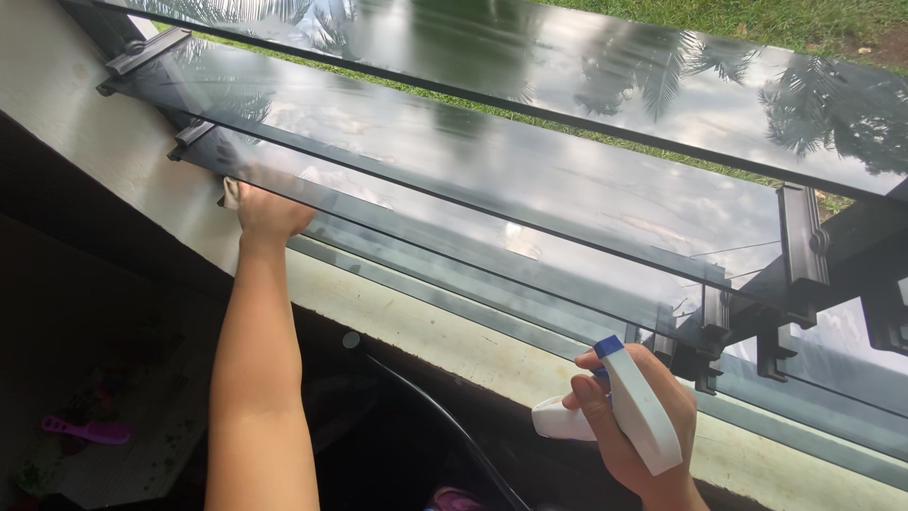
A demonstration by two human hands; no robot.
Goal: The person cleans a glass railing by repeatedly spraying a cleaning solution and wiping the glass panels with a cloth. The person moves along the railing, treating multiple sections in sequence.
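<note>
Glass slats (492, 161) of a louvre window filled the upper part of the view, dark and shiny, mirroring sky and palm leaves, with grass (757, 19) beyond them. Below the slats ran a pale sill (454, 345), and below that the room lay in shadow, where a pink brush (85, 431) rested on the floor well left of the sill.

The left hand (268, 210) reached up to the lowest slat near its left end, arm stretched straight, fingers pressed over a pale cloth (230, 194) against the glass. The right hand (636, 412) hung beneath the slats' right end, closed around a white spray bottle (629, 412) with a blue nozzle.

Most of the cloth was hidden under the hand. The bottle's lower body was covered by the fingers.
</note>
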